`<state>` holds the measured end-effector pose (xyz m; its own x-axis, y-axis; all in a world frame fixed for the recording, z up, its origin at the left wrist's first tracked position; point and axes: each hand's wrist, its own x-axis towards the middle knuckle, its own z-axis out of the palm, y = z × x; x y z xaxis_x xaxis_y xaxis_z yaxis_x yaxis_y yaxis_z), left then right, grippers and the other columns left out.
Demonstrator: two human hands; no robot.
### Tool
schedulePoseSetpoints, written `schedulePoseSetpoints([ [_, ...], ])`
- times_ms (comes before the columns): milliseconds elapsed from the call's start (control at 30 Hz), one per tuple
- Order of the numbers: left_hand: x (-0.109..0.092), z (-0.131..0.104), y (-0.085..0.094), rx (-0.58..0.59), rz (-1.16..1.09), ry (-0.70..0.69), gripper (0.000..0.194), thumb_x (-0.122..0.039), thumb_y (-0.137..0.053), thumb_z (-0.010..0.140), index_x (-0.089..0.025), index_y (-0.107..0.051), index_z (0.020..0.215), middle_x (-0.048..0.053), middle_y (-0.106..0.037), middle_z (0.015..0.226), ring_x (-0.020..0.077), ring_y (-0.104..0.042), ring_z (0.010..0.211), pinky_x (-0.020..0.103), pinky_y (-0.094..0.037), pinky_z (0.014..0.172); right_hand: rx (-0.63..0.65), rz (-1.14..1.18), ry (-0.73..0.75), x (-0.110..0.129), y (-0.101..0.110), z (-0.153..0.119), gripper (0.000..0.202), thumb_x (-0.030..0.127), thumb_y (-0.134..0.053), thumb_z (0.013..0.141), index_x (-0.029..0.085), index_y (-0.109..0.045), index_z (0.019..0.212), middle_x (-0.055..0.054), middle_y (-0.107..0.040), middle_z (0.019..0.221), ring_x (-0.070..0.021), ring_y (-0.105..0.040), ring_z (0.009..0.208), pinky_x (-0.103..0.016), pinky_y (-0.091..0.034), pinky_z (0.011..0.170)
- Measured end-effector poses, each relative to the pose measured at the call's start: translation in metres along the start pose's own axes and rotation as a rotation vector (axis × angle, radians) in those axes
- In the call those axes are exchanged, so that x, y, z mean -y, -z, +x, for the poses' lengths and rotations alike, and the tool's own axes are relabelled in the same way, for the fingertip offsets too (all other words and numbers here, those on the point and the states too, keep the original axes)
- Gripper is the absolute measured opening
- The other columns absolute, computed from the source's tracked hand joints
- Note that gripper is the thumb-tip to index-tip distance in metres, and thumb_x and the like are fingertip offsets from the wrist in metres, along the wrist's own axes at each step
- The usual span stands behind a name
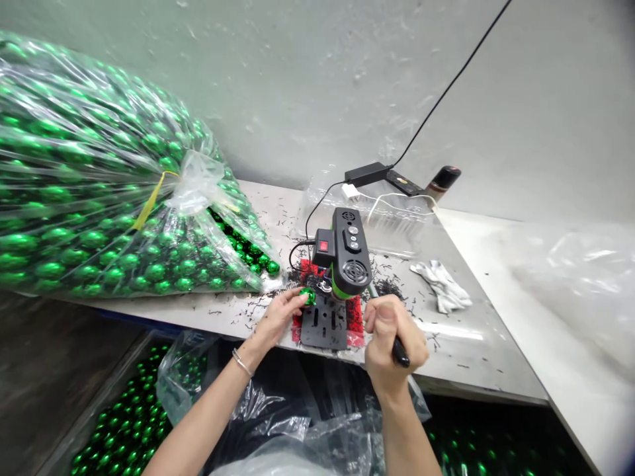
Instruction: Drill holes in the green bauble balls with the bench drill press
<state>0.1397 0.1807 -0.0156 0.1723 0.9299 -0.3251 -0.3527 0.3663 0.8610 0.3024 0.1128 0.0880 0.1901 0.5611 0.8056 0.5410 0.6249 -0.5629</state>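
Observation:
Between the fingertips of my left hand (280, 317) is a shiny green ball (308, 297), held at the left front of a small black press machine (351, 254). My right hand (395, 334) is wrapped around the black-ended lever (401, 352) on the machine's right side. The machine has round vents and a red switch (323, 245) on its side box. Its slotted black base plate (324, 324) rests on a red sheet (355, 322). Small black scraps lie scattered around the base.
A large clear bag (99, 198) of green balls lies at the left, tied, with a gap showing loose balls. White gloves (441, 285) lie at the right. Behind the machine are a power adapter (367, 173), a clear plastic tray (397, 228) and a spray can (443, 182). More green balls (133, 410) sit below the table.

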Motion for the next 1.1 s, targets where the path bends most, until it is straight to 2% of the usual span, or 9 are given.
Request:
schedulePoseSetpoints([
  [133, 0.02, 0.0, -0.01, 0.041, 0.351, -0.182, 0.043, -0.036, -0.078, 0.071, -0.015, -0.067, 0.107, 0.006, -0.072, 0.09, 0.0183, -0.066, 0.084, 0.029, -0.05, 0.076, -0.006, -0.021, 0.008, -0.001, 0.0, -0.002, 0.027, 0.007, -0.046, 0.091, 0.02, -0.046, 0.067, 0.003, -0.048, 0.061, -0.0098, -0.05, 0.057, -0.026, -0.036, 0.053],
  [233, 0.023, -0.004, -0.012, 0.06, 0.669, -0.328, 0.04, -0.035, -0.071, 0.078, -0.017, -0.067, 0.113, 0.006, -0.071, 0.09, 0.0204, -0.064, 0.082, 0.034, -0.05, 0.078, -0.006, -0.038, 0.014, -0.004, 0.0, -0.007, 0.027, 0.008, -0.046, 0.091, 0.02, -0.046, 0.067, 0.003, -0.05, 0.063, -0.0097, -0.05, 0.057, -0.026, -0.037, 0.054],
  [333, 0.021, -0.011, -0.012, 0.075, 0.9, -0.479, 0.037, -0.033, -0.069, 0.081, -0.019, -0.067, 0.115, 0.008, -0.071, 0.098, 0.0232, -0.065, 0.088, 0.038, -0.05, 0.084, -0.005, -0.039, 0.021, -0.006, 0.0, -0.01, 0.027, 0.008, -0.046, 0.091, 0.02, -0.046, 0.067, 0.002, -0.05, 0.064, -0.01, -0.051, 0.058, -0.026, -0.038, 0.055],
  [433, 0.024, -0.015, -0.012, 0.086, 1.027, -0.651, 0.034, -0.032, -0.068, 0.084, -0.019, -0.066, 0.115, 0.009, -0.072, 0.101, 0.0242, -0.064, 0.092, 0.04, -0.051, 0.086, -0.002, -0.036, 0.038, -0.006, 0.0, -0.01, 0.026, 0.006, -0.046, 0.09, 0.02, -0.045, 0.068, 0.002, -0.05, 0.064, -0.0102, -0.051, 0.06, -0.026, -0.039, 0.056],
  [567, 0.035, -0.01, -0.013, 0.068, 1.041, -0.856, 0.032, -0.036, -0.066, 0.088, -0.019, -0.065, 0.114, 0.01, -0.072, 0.106, 0.0244, -0.065, 0.096, 0.041, -0.051, 0.088, 0.031, -0.031, 0.069, -0.007, 0.002, -0.017, 0.026, 0.004, -0.045, 0.089, 0.019, -0.046, 0.069, 0.002, -0.05, 0.064, -0.0112, -0.053, 0.063, -0.026, -0.04, 0.058],
  [700, 0.042, -0.005, -0.012, 0.051, 1.045, -0.91, 0.034, -0.04, -0.066, 0.088, -0.017, -0.065, 0.114, 0.011, -0.073, 0.106, 0.025, -0.065, 0.096, 0.043, -0.05, 0.088, 0.064, -0.031, 0.098, -0.021, 0.001, -0.036, 0.023, 0.008, -0.043, 0.092, 0.019, -0.049, 0.072, -0.001, -0.053, 0.07, -0.0115, -0.052, 0.065, -0.027, -0.042, 0.059],
  [867, 0.043, -0.005, -0.012, 0.042, 1.054, -0.91, 0.034, -0.038, -0.067, 0.087, -0.018, -0.066, 0.114, 0.011, -0.073, 0.102, 0.025, -0.065, 0.095, 0.043, -0.05, 0.088, 0.012, -0.08, 0.232, -0.049, -0.008, -0.064, 0.028, 0.02, -0.037, 0.097, 0.019, -0.05, 0.073, -0.002, -0.056, 0.073, -0.0129, -0.053, 0.065, -0.034, -0.048, 0.069],
  [1000, 0.045, -0.005, -0.012, 0.044, 1.051, -0.922, 0.034, -0.038, -0.067, 0.088, -0.018, -0.065, 0.115, 0.011, -0.073, 0.102, 0.0249, -0.065, 0.094, 0.043, -0.051, 0.087, -0.079, -0.064, 0.206, -0.059, -0.017, -0.076, 0.03, 0.023, -0.036, 0.098, 0.02, -0.048, 0.071, -0.001, -0.056, 0.073, -0.0122, -0.053, 0.063, -0.036, -0.049, 0.073],
  [1100, 0.046, -0.005, -0.012, 0.044, 1.042, -0.909, 0.034, -0.038, -0.067, 0.087, -0.018, -0.065, 0.115, 0.011, -0.072, 0.104, 0.0251, -0.065, 0.097, 0.043, -0.051, 0.088, -0.099, -0.044, 0.172, -0.061, -0.02, -0.081, 0.031, 0.024, -0.034, 0.099, 0.021, -0.047, 0.071, 0.001, -0.054, 0.073, -0.0119, -0.056, 0.064, -0.04, -0.05, 0.081],
])
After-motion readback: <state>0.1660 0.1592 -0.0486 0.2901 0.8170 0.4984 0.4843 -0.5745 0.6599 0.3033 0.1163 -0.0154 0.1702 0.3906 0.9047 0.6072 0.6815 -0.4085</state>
